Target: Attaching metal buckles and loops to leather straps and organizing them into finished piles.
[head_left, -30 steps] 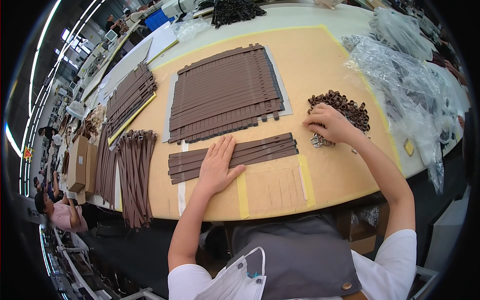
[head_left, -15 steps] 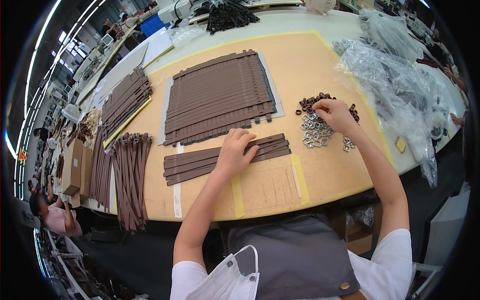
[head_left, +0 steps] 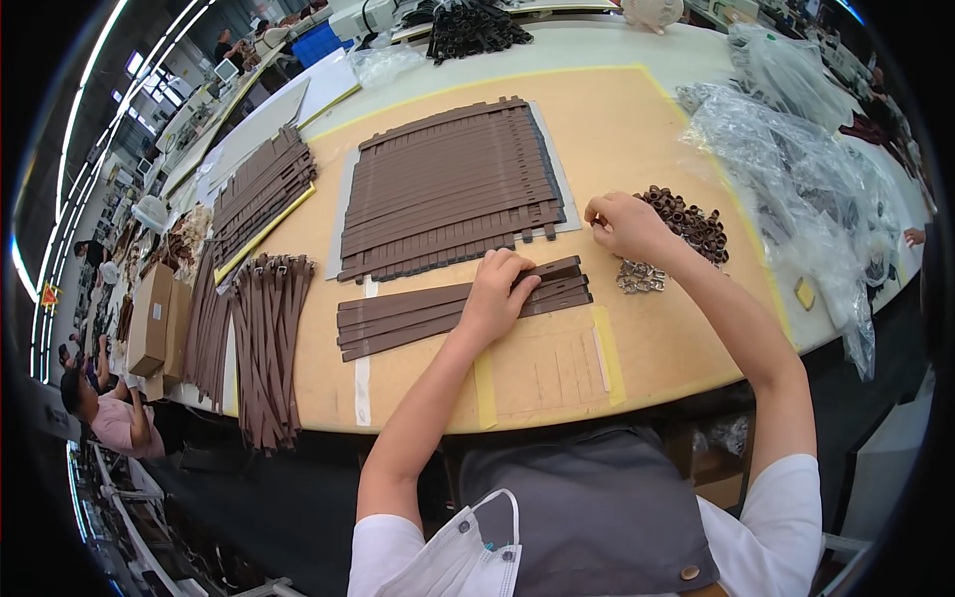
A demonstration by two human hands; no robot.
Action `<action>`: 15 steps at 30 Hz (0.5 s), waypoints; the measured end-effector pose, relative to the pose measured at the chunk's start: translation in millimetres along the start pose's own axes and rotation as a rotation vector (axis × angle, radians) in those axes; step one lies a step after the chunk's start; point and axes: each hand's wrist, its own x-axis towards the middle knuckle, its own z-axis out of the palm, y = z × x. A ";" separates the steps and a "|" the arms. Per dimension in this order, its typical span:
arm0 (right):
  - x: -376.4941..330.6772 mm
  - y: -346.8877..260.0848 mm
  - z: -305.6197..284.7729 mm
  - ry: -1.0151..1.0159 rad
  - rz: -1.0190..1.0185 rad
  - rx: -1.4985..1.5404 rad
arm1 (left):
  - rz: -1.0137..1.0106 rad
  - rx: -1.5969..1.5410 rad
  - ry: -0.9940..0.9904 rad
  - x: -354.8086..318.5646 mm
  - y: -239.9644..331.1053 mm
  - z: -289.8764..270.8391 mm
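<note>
Left hand (head_left: 494, 297): flat, fingers spread on matte brown leather strips (head_left: 418, 313). Right hand (head_left: 625, 224): fingers pinched shut, contents hidden; metal buckles (head_left: 642, 278) at five o'clock.

Bright, even overhead light fills the scene. Long ceiling strip lights (head_left: 60, 169) curve along the rim from nine to eleven o'clock and burn out to white. The tan counter (head_left: 637, 129) is evenly lit, with only soft, short shadows under the hands. The clear plastic bags (head_left: 796, 149) at two o'clock throw pale glare. Fisheye distortion bends straight edges toward the rim, and a black vignette closes the corners. The centre is sharp; detail softens and shrinks at nine o'clock.
</note>
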 end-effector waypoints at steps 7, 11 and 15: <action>-52.5 -42.4 6.6 -0.163 0.321 0.742 | -0.168 -0.150 0.049 -0.6 4.4 -2.0; -70.1 -83.3 29.4 -0.237 0.189 0.714 | -0.033 -0.092 0.116 1.9 2.1 -12.6; -61.5 -116.4 47.7 -0.170 0.039 0.553 | 0.117 0.223 0.087 18.6 32.5 -68.2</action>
